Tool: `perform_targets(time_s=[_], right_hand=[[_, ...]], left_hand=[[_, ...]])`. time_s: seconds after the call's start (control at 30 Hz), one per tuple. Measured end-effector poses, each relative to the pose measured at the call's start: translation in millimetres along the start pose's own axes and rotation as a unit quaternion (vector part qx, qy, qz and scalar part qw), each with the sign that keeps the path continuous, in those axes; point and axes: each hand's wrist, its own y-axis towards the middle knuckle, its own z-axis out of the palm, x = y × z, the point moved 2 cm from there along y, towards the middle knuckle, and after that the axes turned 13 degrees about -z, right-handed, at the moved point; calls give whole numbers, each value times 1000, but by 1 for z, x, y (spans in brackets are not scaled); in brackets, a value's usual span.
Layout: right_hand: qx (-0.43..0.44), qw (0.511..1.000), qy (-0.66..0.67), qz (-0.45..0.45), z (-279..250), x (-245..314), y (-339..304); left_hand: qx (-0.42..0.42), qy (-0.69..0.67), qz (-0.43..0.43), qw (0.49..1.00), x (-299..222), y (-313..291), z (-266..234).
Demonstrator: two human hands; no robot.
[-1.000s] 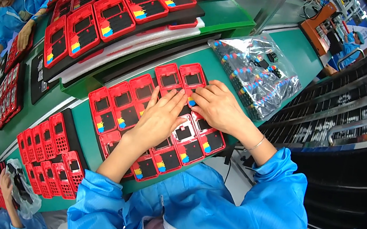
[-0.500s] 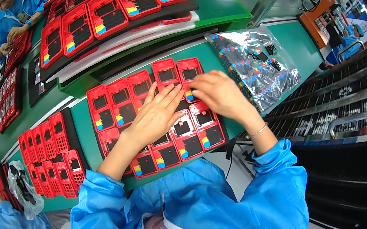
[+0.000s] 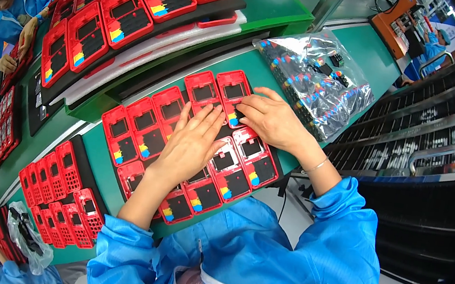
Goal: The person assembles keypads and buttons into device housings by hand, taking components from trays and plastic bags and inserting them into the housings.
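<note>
Two rows of red plastic phone housings [image 3: 233, 89] lie on a black tray in front of me, with black keypad sheets that have blue and yellow keys at their lower ends. My left hand [image 3: 193, 137] lies flat across the middle housings of the far row, fingers stretched out, covering parts of them. At the far-right housing, my right hand [image 3: 269, 119] rests its bent fingertips by the black sheet with the coloured keys [image 3: 234, 119]. Those fingers are slightly apart, and I see nothing lifted in them; the thumb is mostly hidden.
A clear plastic bag [image 3: 319, 79] of coloured keypad pieces lies on the green bench at right. Beyond the tray, a raised green-edged shelf [image 3: 281, 17] carries more red housings. Another black tray [image 3: 92, 167] holds red housings at left. Co-workers' hands [image 3: 5, 63] work at far left.
My right hand's fingers have flattened and shifted slightly at the far-right housing. My left hand stays on the housings. The whole view has shifted slightly.
</note>
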Motion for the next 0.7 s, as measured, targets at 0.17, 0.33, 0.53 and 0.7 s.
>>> perform_targets(time_s=[0.17, 0.33, 0.53, 0.7], right_hand=[[-97, 981, 135, 97, -21, -23, 0], [-160, 957, 140, 198, -26, -28, -13], [-163, 924, 216, 272, 12, -14, -32], [-192, 936, 162, 245, 23, -6, -35]], left_hand=[[1, -2, -1, 1000, 3, 2, 0], [-6, -14, 0, 1000, -1, 4, -3], [-10, 0, 50, 999, -20, 31, 1], [-11, 2, 29, 1000, -27, 56, 13]])
